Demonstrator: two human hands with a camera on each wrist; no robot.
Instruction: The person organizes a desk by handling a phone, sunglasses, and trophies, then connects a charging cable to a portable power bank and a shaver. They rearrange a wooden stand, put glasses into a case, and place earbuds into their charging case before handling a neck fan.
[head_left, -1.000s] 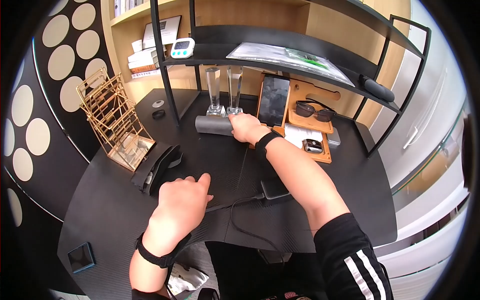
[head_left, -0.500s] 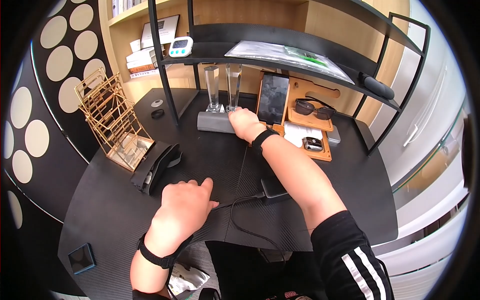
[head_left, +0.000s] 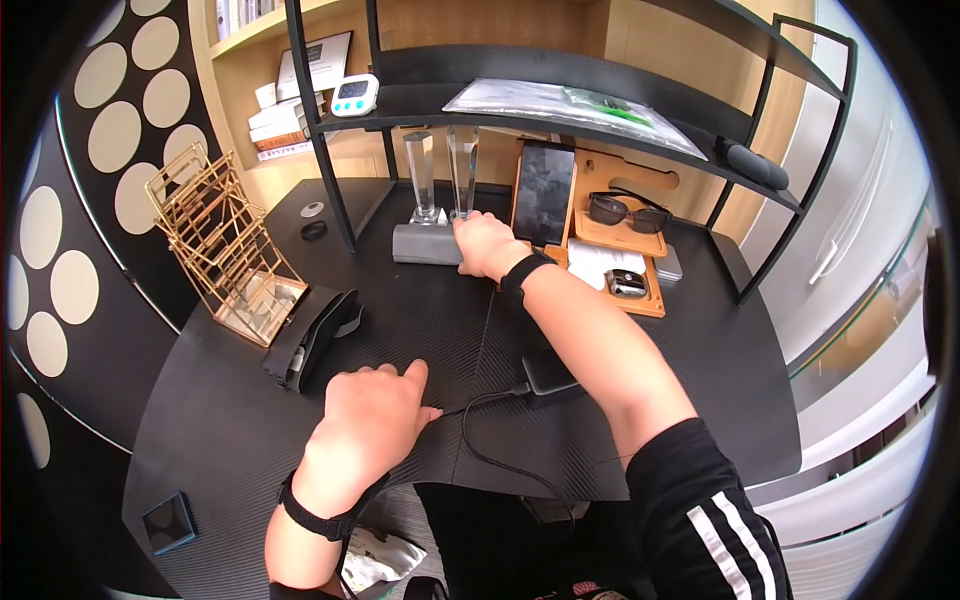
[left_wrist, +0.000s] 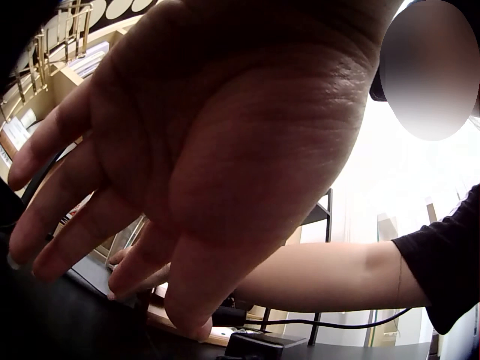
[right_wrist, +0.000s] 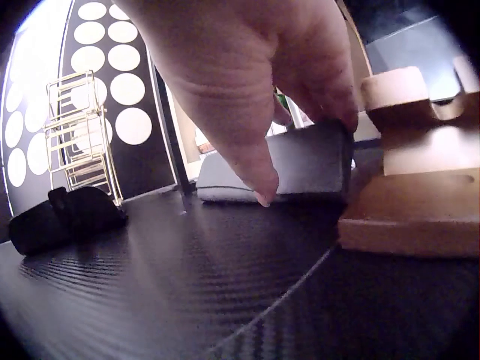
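Observation:
My right hand (head_left: pixel 488 247) grips the right end of a grey glasses case (head_left: pixel 425 244) at the back of the desk. In the right wrist view the thumb lies on the front of the glasses case (right_wrist: pixel 311 165) and the other fingers reach over its top, partly hidden. Two clear crystal trophies (head_left: pixel 421 180) stand upright just behind it. My left hand (head_left: pixel 370 425) is over the front of the desk, palm down and holding nothing. Seen from the left wrist, the left hand's fingers (left_wrist: pixel 67 202) are spread and loosely extended.
A wooden stand (head_left: pixel 655 300) with a phone (head_left: pixel 545 195) and sunglasses (head_left: pixel 630 214) is right of the case. To the left are a gold wire rack (head_left: pixel 225 240) and a black pouch (head_left: pixel 310 340). A cabled black box (head_left: pixel 548 372) lies under my right forearm. A black shelf (head_left: pixel 420 110) spans above.
The glasses case has shifted slightly back towards the trophies with my right hand on it, and its flat side now shows more. My left forefinger and thumb have spread a little.

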